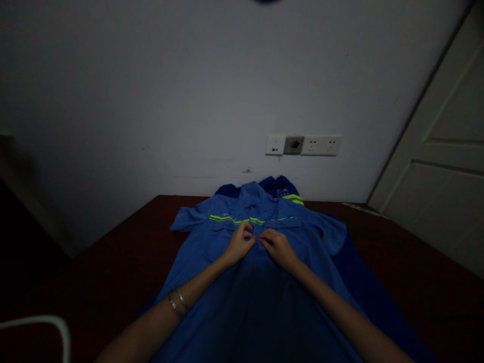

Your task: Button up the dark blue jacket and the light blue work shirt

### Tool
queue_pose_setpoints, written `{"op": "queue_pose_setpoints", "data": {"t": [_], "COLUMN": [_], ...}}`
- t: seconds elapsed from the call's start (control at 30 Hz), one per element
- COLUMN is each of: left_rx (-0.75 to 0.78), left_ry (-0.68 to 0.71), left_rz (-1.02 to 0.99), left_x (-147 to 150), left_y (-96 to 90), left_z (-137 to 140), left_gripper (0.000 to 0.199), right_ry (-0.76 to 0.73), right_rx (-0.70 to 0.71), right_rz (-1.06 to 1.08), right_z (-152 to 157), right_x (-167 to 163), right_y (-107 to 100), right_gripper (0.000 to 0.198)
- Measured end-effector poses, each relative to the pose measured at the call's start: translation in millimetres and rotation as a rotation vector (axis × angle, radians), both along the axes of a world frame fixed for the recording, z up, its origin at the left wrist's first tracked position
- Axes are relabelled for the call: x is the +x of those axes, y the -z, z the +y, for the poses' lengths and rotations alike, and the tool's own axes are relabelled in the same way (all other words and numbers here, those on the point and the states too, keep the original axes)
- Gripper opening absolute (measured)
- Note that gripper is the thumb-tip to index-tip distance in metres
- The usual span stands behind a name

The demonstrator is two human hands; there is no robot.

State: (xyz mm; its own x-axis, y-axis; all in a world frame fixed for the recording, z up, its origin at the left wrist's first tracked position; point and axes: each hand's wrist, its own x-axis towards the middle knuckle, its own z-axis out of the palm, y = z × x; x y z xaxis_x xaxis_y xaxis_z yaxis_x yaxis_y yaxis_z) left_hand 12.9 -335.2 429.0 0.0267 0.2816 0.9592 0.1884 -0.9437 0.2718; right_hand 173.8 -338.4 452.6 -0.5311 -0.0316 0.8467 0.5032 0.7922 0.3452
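Note:
A light-blue work shirt (212,257) with short sleeves and yellow-green stripes across the chest lies spread out, collar away from me. My left hand (241,244) pinches the front edge of the shirt just below the stripe, its fingers bent. Close beside it, my right hand (279,247) is closed with thumb and fingertips on the same front edge. A tiny shiny spot shows between the fingertips, too small to name for certain. Under the shirt lies a darker blue garment (365,275), showing at the collar and along the right side.
The garments lie on a dark red table (151,227) against a pale wall (189,91). Sockets and switches (321,145) sit low on the wall. A panelled door (446,191) stands at the right. A white curved cable or tube (56,322) shows at lower left.

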Motion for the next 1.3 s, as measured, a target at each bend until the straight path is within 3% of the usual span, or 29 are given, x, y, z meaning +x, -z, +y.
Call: {"op": "queue_pose_setpoints", "data": {"t": [0.27,0.43,0.57,0.73,0.87,1.0,1.3], "left_rx": [-0.033,-0.008,0.06,0.336,0.352,0.285,0.362], "left_ry": [0.051,0.004,-0.166,-0.481,-0.471,-0.453,-0.455], "left_rz": [-0.032,-0.023,0.028,0.131,0.291,0.392,0.387], "left_x": [0.7,1.2,1.4,-0.5,-5.8,-11.6,-14.7], "left_y": [-1.0,-1.7,-1.6,-1.3,-3.2,-5.4,-6.4], "left_z": [0.6,2.9,-4.7,-24.4,-20.8,-4.7,-0.5], "left_gripper": [0.023,0.023,0.02,0.017,0.027,0.02,0.017], "right_ry": [0.078,0.136,0.157,0.127,0.111,0.108,0.14], "right_rx": [0.089,0.128,0.144,0.148,0.147,0.165,0.231], "right_rz": [0.001,-0.003,-0.002,0.013,0.016,0.012,-0.003], "right_z": [-4.9,-6.0,-8.4,-12.4,-13.5,-12.4,-14.5], "right_x": [0.3,0.3,0.9,3.8,4.7,5.0,4.4], "right_y": [2.5,3.1,2.2,-0.8,-1.1,-0.1,1.3], "right_gripper": [0.017,0.016,0.015,0.016,0.016,0.016,0.016]}}
